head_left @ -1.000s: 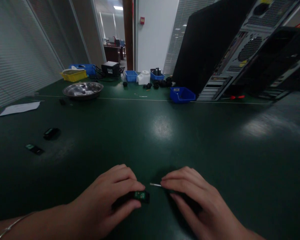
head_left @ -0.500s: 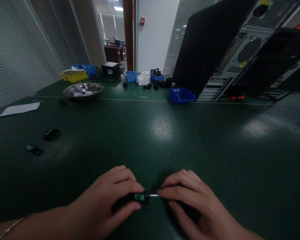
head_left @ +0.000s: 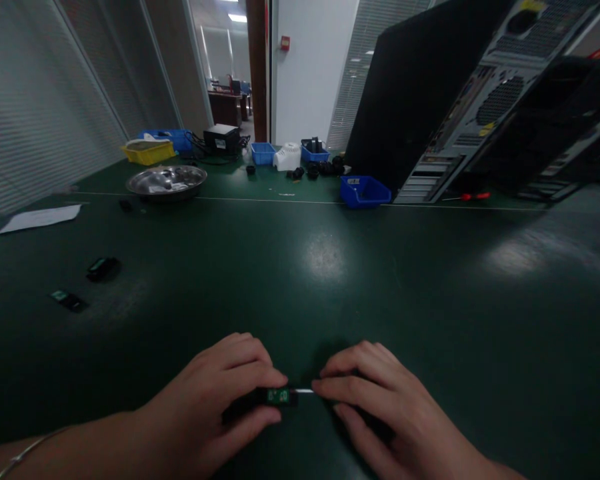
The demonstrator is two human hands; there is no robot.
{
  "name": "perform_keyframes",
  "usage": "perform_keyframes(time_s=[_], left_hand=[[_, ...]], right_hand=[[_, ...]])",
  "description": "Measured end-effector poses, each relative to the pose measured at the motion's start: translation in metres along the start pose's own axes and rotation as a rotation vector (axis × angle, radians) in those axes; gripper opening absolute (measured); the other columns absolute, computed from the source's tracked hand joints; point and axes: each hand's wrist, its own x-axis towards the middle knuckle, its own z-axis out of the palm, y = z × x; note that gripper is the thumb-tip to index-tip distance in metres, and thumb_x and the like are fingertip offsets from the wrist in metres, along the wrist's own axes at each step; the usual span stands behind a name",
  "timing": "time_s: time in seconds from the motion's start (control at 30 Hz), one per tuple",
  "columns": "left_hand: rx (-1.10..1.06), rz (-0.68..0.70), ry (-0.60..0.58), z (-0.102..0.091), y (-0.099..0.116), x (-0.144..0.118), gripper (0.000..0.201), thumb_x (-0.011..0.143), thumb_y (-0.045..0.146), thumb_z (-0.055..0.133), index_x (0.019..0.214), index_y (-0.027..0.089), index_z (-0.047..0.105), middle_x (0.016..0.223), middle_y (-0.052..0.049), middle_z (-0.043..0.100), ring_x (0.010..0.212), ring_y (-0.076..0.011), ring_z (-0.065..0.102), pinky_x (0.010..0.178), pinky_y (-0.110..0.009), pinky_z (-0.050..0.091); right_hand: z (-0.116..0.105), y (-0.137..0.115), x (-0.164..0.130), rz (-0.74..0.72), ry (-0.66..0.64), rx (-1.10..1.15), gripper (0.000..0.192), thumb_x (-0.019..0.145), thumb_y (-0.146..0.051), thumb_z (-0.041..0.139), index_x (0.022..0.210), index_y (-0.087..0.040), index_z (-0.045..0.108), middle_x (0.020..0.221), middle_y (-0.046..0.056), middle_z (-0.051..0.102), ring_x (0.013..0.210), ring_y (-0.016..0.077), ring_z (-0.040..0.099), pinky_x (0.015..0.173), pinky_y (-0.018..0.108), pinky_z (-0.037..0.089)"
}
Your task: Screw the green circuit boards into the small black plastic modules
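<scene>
L hand (head_left: 225,383) pinching blk module w/ green PCB (head_left: 280,397), low over bench (head_left: 290,300), long axis L–R; R hand (head_left: 380,393) gripping thin metal-shafted tool (head_left: 305,391), approx. collinear, at module's R end.

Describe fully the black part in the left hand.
Small, seemingly plastic, the black part has a green circuit-like patch facing up near its exposed end, pointing right. The left hand pinches it between thumb and fingers, close to the table, hiding the rest. A metal shaft from the right hand seems to touch that end.
</scene>
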Motion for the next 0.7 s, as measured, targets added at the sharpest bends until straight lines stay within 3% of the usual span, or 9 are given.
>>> perform_keyframes(time_s=[0.5, 0.7], left_hand=[[0.007, -0.004, -0.034, -0.0036, 0.0033, 0.0036, 0.023, 0.084, 0.005, 0.063, 0.102, 0.020, 0.066, 0.091, -0.003, 0.065, 0.083, -0.0171, 0.060, 0.074, -0.025, 0.050], [0.011, -0.099, -0.088, -0.0031, 0.0045, 0.0003, 0.028, 0.084, 0.005, 0.062, 0.105, 0.023, 0.062, 0.097, -0.001, 0.064, 0.087, -0.0173, 0.059, 0.077, -0.026, 0.047]], right_hand=[[0.0051, 0.0015, -0.0017, -0.003, 0.003, -0.044, 0.040, 0.086, -0.004, 0.055, 0.120, -0.022, 0.065, 0.105, 0.007, 0.071, 0.089, 0.0209, 0.065, 0.076, 0.035, 0.052], [0.0049, 0.0032, -0.0019, 0.019, 0.018, -0.016, 0.037, 0.086, -0.005, 0.055, 0.116, -0.023, 0.066, 0.103, 0.005, 0.071, 0.088, 0.0200, 0.064, 0.075, 0.033, 0.051]])
